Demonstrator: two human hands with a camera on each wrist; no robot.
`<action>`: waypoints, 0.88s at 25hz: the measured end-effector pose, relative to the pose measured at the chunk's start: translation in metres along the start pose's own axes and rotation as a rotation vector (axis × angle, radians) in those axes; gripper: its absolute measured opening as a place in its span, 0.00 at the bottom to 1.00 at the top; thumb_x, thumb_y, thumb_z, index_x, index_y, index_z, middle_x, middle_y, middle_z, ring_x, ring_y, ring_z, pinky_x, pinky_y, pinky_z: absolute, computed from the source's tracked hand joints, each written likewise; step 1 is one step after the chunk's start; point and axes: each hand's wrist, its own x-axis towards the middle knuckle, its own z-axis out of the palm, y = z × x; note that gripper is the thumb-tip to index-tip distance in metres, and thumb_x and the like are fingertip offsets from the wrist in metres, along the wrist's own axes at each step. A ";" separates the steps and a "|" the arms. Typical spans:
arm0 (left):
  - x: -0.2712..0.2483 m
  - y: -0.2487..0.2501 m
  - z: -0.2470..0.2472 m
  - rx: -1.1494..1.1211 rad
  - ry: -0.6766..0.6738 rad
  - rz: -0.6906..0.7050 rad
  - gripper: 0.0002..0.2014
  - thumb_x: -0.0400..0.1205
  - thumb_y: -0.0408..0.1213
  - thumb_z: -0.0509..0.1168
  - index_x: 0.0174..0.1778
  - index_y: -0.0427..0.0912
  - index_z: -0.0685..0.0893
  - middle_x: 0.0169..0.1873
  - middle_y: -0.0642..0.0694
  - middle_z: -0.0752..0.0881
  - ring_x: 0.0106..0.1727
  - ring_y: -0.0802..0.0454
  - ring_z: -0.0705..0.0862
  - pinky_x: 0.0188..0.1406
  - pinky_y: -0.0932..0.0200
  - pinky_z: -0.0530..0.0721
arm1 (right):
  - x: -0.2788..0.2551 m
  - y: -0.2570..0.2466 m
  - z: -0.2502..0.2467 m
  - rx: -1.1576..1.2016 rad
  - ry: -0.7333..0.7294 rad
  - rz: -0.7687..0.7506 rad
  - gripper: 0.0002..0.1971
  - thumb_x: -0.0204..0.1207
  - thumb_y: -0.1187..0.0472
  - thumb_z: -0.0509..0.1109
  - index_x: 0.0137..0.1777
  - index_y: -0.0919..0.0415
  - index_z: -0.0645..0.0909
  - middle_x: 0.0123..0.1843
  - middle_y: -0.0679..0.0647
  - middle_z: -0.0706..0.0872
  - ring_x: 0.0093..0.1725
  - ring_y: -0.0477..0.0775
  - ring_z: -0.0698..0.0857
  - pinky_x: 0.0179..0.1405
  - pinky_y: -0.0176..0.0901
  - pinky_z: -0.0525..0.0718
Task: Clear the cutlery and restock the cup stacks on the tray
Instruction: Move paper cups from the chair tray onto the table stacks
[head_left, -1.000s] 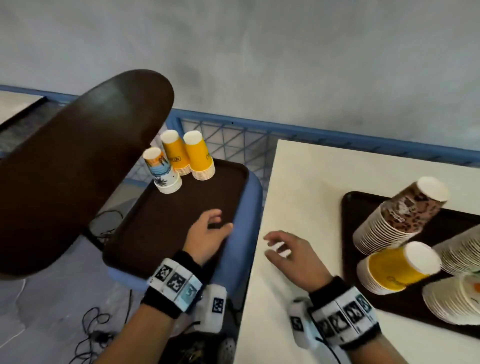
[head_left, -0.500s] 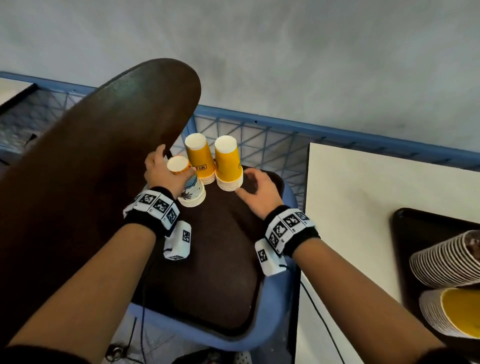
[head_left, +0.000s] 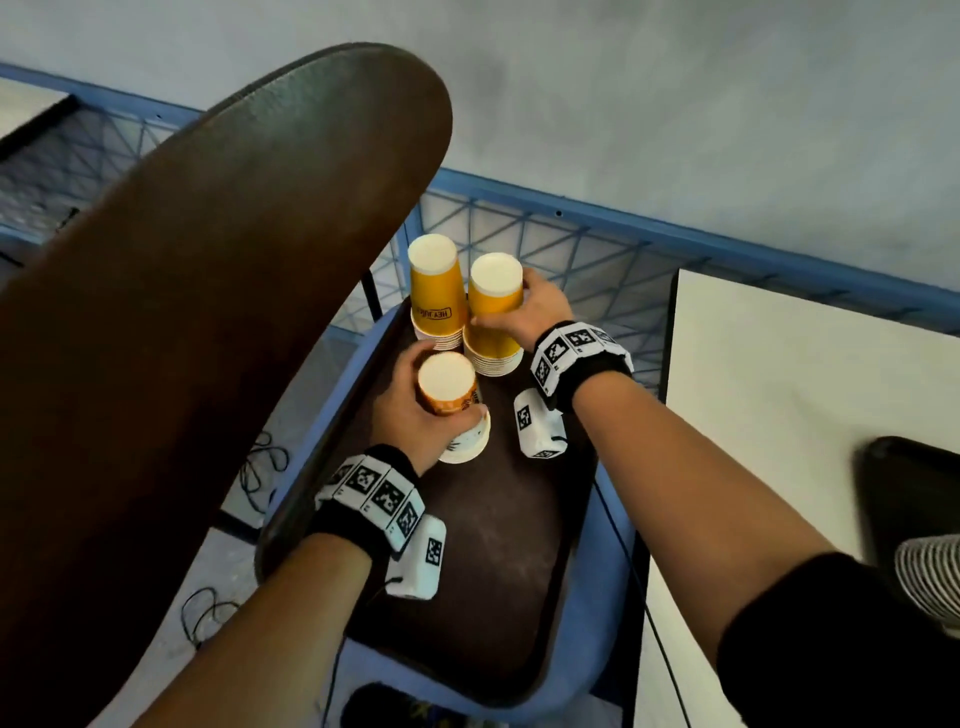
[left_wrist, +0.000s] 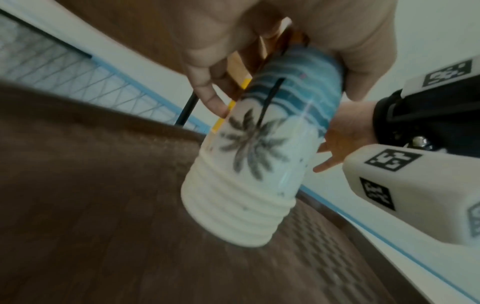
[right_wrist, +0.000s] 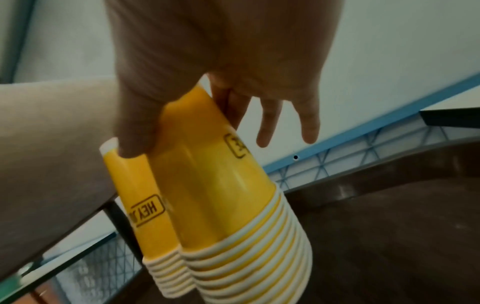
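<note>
A dark brown tray (head_left: 498, 571) lies on a blue seat. Three upside-down cup stacks stand at its far end. My left hand (head_left: 410, 400) grips the palm-print cup stack (head_left: 452, 400) around its upper part; in the left wrist view this palm-print stack (left_wrist: 257, 160) leans, its rims close to the tray (left_wrist: 103, 205). My right hand (head_left: 524, 306) holds the right yellow cup stack (head_left: 493, 312) between thumb and fingers. In the right wrist view two fingers (right_wrist: 309, 123) stick out straight past this stack (right_wrist: 228, 205). The left yellow stack (head_left: 436, 291) stands untouched beside it.
A big brown chair back (head_left: 208, 312) rises at the left, close to the cups. A blue mesh rail (head_left: 571, 249) runs behind the tray. At the right is a white table (head_left: 805, 415) with a second dark tray (head_left: 904, 493) and a lying cup stack (head_left: 930, 577).
Both hands moved from the tray's near edge and the table to the cups. The left hand took the palm-print stack first; the right hand has now closed on the right yellow stack.
</note>
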 end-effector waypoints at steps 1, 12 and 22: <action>-0.003 -0.008 0.003 -0.005 -0.026 -0.036 0.41 0.57 0.37 0.82 0.64 0.60 0.73 0.56 0.54 0.83 0.60 0.54 0.81 0.63 0.57 0.78 | 0.000 0.003 0.005 -0.013 0.013 -0.011 0.43 0.56 0.51 0.83 0.72 0.58 0.69 0.68 0.58 0.80 0.67 0.59 0.79 0.68 0.53 0.78; -0.010 -0.050 -0.008 -0.061 -0.018 -0.220 0.36 0.61 0.29 0.80 0.65 0.41 0.77 0.61 0.43 0.84 0.62 0.46 0.82 0.67 0.49 0.78 | -0.051 0.043 0.037 0.079 -0.177 0.010 0.46 0.55 0.63 0.83 0.73 0.50 0.64 0.66 0.56 0.79 0.64 0.57 0.78 0.64 0.51 0.78; -0.089 -0.010 -0.012 -0.359 -0.249 -0.134 0.28 0.52 0.37 0.78 0.51 0.46 0.84 0.51 0.45 0.90 0.54 0.48 0.88 0.58 0.46 0.85 | -0.188 0.077 -0.006 0.497 0.085 0.046 0.49 0.38 0.53 0.81 0.66 0.63 0.74 0.55 0.48 0.83 0.54 0.44 0.83 0.48 0.26 0.82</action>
